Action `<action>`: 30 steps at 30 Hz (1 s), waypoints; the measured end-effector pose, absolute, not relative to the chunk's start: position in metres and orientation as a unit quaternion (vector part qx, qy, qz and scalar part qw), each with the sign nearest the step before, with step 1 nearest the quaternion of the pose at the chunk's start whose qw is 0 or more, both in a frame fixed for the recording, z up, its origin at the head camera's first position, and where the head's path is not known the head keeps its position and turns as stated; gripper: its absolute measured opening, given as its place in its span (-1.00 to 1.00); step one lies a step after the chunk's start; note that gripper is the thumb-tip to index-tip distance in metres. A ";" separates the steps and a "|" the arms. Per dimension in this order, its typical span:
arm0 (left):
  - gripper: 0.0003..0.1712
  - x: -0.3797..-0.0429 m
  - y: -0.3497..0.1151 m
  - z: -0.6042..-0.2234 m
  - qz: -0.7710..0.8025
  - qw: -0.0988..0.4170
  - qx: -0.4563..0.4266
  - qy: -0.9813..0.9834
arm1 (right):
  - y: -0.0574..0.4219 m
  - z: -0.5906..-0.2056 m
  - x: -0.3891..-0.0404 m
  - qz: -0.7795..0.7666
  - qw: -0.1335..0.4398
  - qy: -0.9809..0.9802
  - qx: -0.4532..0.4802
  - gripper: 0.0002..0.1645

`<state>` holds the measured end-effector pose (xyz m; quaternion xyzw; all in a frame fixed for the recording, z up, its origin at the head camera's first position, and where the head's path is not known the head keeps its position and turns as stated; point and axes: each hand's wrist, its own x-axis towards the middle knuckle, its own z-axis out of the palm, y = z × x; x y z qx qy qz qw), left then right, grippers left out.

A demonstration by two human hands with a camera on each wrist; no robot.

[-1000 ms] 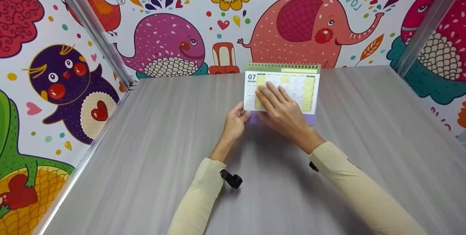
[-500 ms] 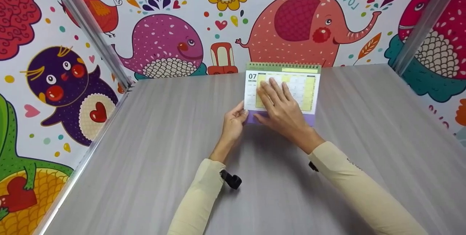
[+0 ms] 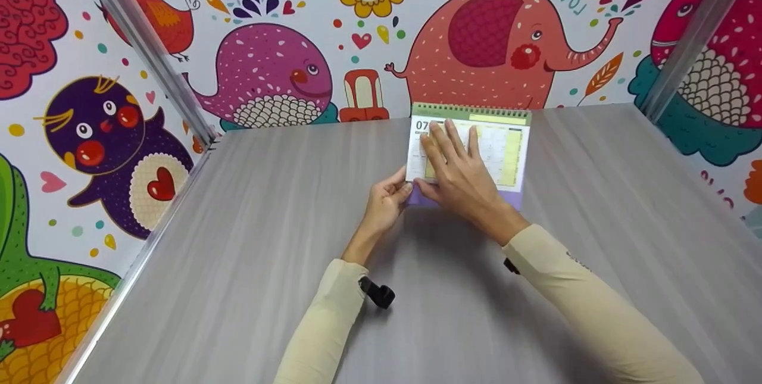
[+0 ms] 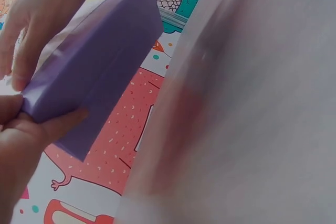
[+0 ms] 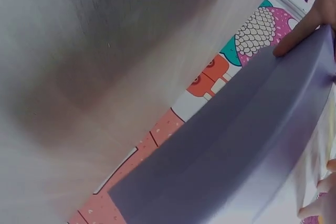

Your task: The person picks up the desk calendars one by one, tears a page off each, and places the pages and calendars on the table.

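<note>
A spiral-bound desk calendar (image 3: 511,161) with a purple base is tilted up over the far part of the table, its page marked 07 facing me. My left hand (image 3: 384,202) grips its lower left corner, thumb in front. In the left wrist view a left finger stretches along the underside of the purple base (image 4: 100,66). My right hand (image 3: 463,184) lies over the front of the page with its fingers straight and spread, covering much of the date grid. The right wrist view shows the underside of the base (image 5: 231,129) and the left hand (image 5: 317,17) at its far end.
A grey wood-grain table (image 3: 250,211) spreads around the arms. Behind it stands a wall (image 3: 369,44) printed with cartoon animals, with metal posts (image 3: 149,50) at the corners. A small black camera (image 3: 378,293) is strapped to the left wrist.
The calendar has shifted slightly to the right, along with the left hand. The right hand's fingers have spread and now lie nearer the page's upper left, over part of the date grid.
</note>
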<state>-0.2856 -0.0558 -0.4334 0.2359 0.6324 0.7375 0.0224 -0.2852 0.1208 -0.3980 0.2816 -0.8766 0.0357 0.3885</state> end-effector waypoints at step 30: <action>-0.48 -0.286 -0.055 -0.433 0.777 0.007 0.164 0.607 | 0.145 -0.385 -0.287 -0.104 0.507 -0.745 0.422 -0.49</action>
